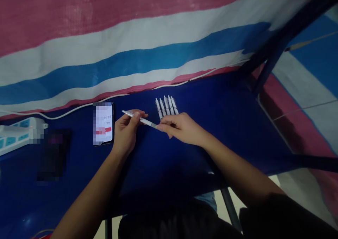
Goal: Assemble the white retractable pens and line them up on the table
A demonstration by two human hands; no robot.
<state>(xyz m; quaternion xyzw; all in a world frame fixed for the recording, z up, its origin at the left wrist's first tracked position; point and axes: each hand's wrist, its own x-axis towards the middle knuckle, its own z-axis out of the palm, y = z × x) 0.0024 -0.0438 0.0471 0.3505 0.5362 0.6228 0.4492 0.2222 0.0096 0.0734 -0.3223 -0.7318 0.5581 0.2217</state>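
Note:
My left hand (126, 130) and my right hand (182, 128) together hold one white pen (139, 119) above a dark blue table (224, 126). The left fingers pinch the pen's barrel near its far end. The right fingertips grip the other end, close to the tip. Just behind my right hand, several more white pens (167, 106) lie side by side in a row on the table.
A phone (103, 123) with a lit screen lies left of my left hand. Further left are a dark flat object (52, 154) and a white and blue power strip (18, 135) with a white cable (79, 107). A striped tarp (132, 38) hangs behind. The table's right edge (274, 126) drops to floor.

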